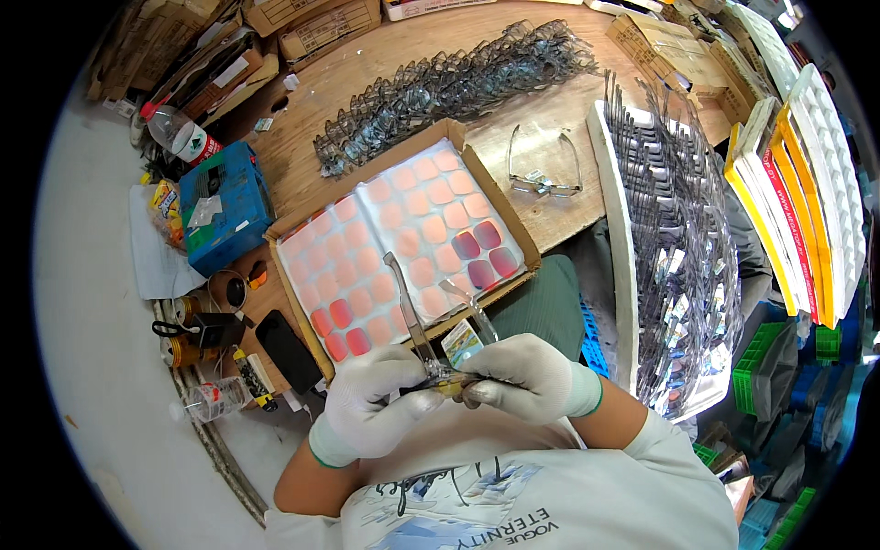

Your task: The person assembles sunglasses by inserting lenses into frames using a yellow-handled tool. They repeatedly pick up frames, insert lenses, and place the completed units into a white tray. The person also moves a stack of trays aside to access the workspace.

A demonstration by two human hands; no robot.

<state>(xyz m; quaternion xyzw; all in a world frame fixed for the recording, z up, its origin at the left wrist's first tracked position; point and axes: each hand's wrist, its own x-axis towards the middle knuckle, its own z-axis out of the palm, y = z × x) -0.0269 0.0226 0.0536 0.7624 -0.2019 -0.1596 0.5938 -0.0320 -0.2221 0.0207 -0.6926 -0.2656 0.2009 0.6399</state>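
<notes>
In white gloves with green cuffs, my left hand (371, 403) and my right hand (532, 378) hold one pair of eyeglasses (410, 307) close to my body. Fingers of both hands are closed round its front, and they partly hide it. Its temples point away from me, and a small printed tag (462, 341) hangs by it. Just beyond lies an open cardboard box (500, 194) with rows of pale pink lenses (456, 215). Several purple lenses (480, 273) lie at its right and some redder lenses (335, 346) at its left.
A single pair of glasses (544, 187) lies right of the box. Behind runs a long row of glasses (449, 87). At right, a white foam tray (616, 266) is full of glasses. On the left are a blue box (225, 206), a phone (286, 351) and plastic bottles (181, 135).
</notes>
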